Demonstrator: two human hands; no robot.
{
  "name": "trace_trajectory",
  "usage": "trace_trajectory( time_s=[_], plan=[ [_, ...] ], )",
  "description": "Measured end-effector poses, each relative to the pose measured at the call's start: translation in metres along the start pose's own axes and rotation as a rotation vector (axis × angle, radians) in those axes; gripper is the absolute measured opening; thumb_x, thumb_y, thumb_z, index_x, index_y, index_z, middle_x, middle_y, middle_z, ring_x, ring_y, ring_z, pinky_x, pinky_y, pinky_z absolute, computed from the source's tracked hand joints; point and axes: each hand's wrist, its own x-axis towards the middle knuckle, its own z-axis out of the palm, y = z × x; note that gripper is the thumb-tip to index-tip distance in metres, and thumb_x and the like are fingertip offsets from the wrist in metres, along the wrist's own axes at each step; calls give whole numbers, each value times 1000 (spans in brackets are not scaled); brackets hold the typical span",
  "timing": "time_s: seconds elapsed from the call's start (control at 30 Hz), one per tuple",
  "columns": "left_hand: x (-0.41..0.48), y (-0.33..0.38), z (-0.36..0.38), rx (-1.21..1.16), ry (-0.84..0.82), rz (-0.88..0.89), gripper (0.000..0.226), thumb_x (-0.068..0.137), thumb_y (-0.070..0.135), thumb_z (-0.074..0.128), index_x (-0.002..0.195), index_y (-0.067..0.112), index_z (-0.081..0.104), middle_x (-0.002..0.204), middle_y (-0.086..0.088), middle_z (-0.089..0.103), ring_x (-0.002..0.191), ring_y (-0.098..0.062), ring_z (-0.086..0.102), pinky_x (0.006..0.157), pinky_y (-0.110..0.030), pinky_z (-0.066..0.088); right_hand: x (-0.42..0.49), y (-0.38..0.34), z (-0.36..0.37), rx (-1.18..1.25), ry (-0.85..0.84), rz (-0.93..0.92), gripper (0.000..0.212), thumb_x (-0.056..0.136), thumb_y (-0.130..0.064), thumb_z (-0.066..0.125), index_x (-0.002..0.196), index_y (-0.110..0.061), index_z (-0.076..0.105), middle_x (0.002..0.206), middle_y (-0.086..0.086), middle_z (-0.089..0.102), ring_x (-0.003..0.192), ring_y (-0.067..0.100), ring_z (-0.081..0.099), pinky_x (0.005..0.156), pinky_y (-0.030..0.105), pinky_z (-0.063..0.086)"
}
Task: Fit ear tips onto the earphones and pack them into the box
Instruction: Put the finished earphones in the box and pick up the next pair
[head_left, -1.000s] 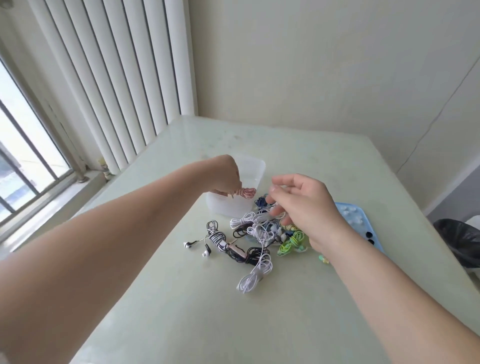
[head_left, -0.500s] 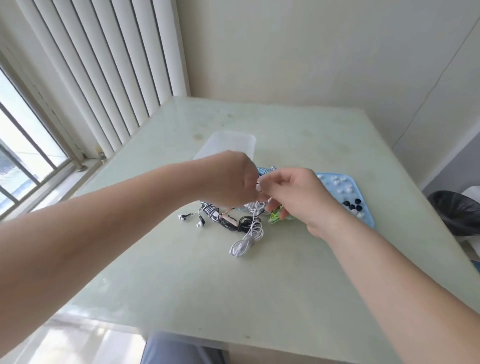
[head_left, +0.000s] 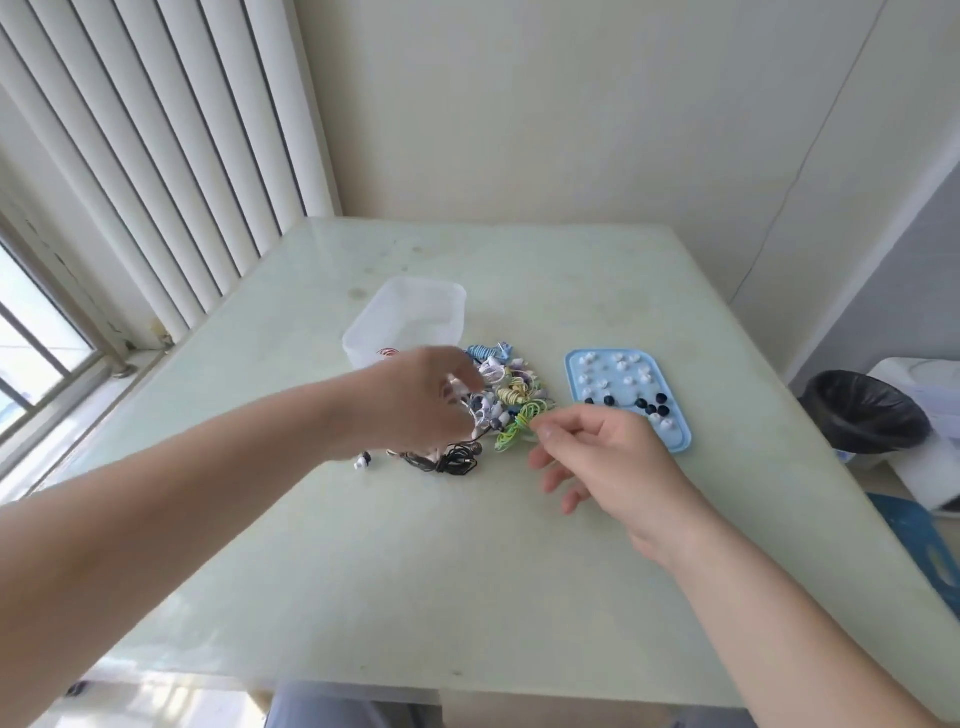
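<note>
**Spotter:** Where are your hands?

**Operator:** My left hand (head_left: 415, 402) is over the heap of earphones (head_left: 511, 389), which lies between the box (head_left: 441, 296) and the tray (head_left: 680, 441). Its fingers are curled down, and a white cord (head_left: 475, 413) loops out beneath them. I can't tell from here if I've really got hold of it.

**Spotter:** And the right?

**Operator:** My right hand (head_left: 618, 462) has thumb and forefinger tip to tip at the edge of the green bundle (head_left: 519, 428), and the other fingers are loose. I can't tell if anything is between them.

**Spotter:** What next?

**Operator:** I think I should lift one set clear of the tangle, steady the bud with my left hand, then press on one of the ear tips (head_left: 623, 374) from the tray. The box holds one red coil (head_left: 387, 353), so most of the packing is still to do.
</note>
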Motion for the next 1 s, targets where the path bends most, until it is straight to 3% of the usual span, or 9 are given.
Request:
trace_trajectory(
  time_s=[0.1, 0.2, 0.3, 0.4, 0.5, 0.6, 0.77, 0.87, 1.0],
  plan=[
    [2, 18, -19, -133, 49, 66, 27, 89, 10, 62, 107, 27, 72, 77, 1, 67, 53, -9, 60, 55, -28, 46, -5, -1, 1, 74, 11, -13, 8, 98, -14, 67, 102, -12, 74, 92, 15, 75, 69, 18, 67, 55, 35, 56],
    [-5, 37, -30, -211, 1, 154, 14, 78, 20, 68, 90, 20, 76, 73, -7, 69, 63, -14, 59, 62, -34, 44, -6, -6, 2, 110, 32, -47, 18, 96, -16, 70, 114, -20, 71, 105, 8, 74, 82, 18, 72, 69, 39, 64],
    [-5, 50, -33, -198, 102, 232, 9, 84, 31, 76, 83, 23, 74, 68, 4, 68, 63, -13, 59, 66, -32, 46, -4, -14, 2, 142, -26, -52, 37, 94, -18, 73, 129, -27, 65, 114, 2, 73, 99, 23, 74, 83, 44, 63],
    [-1, 60, -34, -220, 216, 302, 7, 95, 28, 68, 92, 30, 74, 66, 8, 66, 64, -12, 59, 69, -29, 48, -3, -16, 5, 185, -78, -28, 46, 91, -18, 77, 132, -30, 61, 123, 5, 70, 108, 26, 72, 89, 45, 62],
    [-5, 66, -36, -298, 50, 314, 22, 100, 16, 59, 109, 30, 73, 71, -2, 68, 70, -19, 58, 70, -30, 47, -1, -15, 6, 251, -54, -34, 57, 85, -18, 81, 134, -37, 59, 132, 4, 65, 113, 19, 70, 97, 47, 59],
    [-9, 67, -30, -455, -144, 350, 31, 102, 1, 49, 117, 15, 73, 79, -13, 69, 72, -25, 62, 70, -32, 54, 1, -14, 2, 371, -95, -42, 72, 80, -18, 87, 141, -38, 55, 137, 5, 62, 118, 17, 69, 102, 48, 56],
    [-3, 55, -12, -642, -276, 317, 47, 96, -17, 35, 126, 2, 67, 110, -26, 71, 78, -32, 65, 74, -36, 57, -8, -7, -13, 537, -142, -53, 23, 91, -10, 72, 113, -8, 68, 109, 16, 72, 96, 33, 72, 81, 40, 61],
    [3, 39, 4, -753, -269, 272, 51, 81, -10, 45, 125, 3, 68, 108, -22, 72, 78, -31, 67, 72, -35, 57, -18, 2, -24, 582, -104, -25, 22, 97, -3, 59, 118, -1, 63, 96, 20, 70, 75, 33, 68, 70, 40, 60],
    [4, 13, 42, -840, -230, 111, 62, 61, -7, 44, 116, 1, 72, 93, -15, 69, 70, -29, 66, 68, -35, 59, -30, 16, -38, 541, -47, -27, 23, 101, 0, 54, 123, -1, 60, 88, 21, 66, 68, 32, 64, 63, 38, 57]
  ],
)
